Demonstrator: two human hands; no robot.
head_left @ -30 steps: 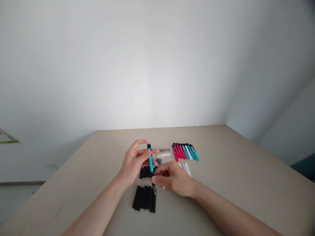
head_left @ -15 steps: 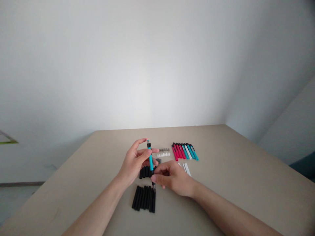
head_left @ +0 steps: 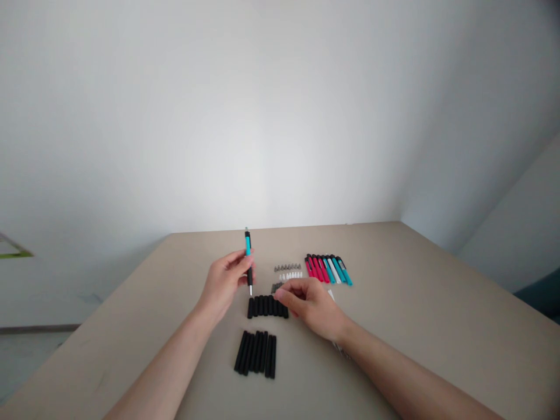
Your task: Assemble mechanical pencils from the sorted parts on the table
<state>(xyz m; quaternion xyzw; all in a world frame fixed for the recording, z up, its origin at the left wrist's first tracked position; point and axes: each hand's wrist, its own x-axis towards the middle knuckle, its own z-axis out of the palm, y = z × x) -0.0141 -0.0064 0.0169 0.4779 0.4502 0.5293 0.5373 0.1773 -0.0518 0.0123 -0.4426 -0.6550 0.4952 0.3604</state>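
My left hand is closed around a pen with a turquoise barrel, a black grip and a metal tip. The pen stands nearly upright, tip down, above the table. To its right, my right hand is apart from the pen, its thumb and fingertips pinched together. Whether anything small sits in that pinch is hidden. Beneath the right fingertips lies a row of short black tubes. Just beyond them are small dark springs, partly covered by the hand.
Longer black tubes lie nearer me on the table. Farther back are rows of metal tips and white plugs. Pink, turquoise and white pen barrels lie back right. Thin white pieces are partly behind my right hand.
The pen has moved up and left in my left hand, and its whole lower end now shows. My right hand has let go of the pen's lower part and come slightly up.
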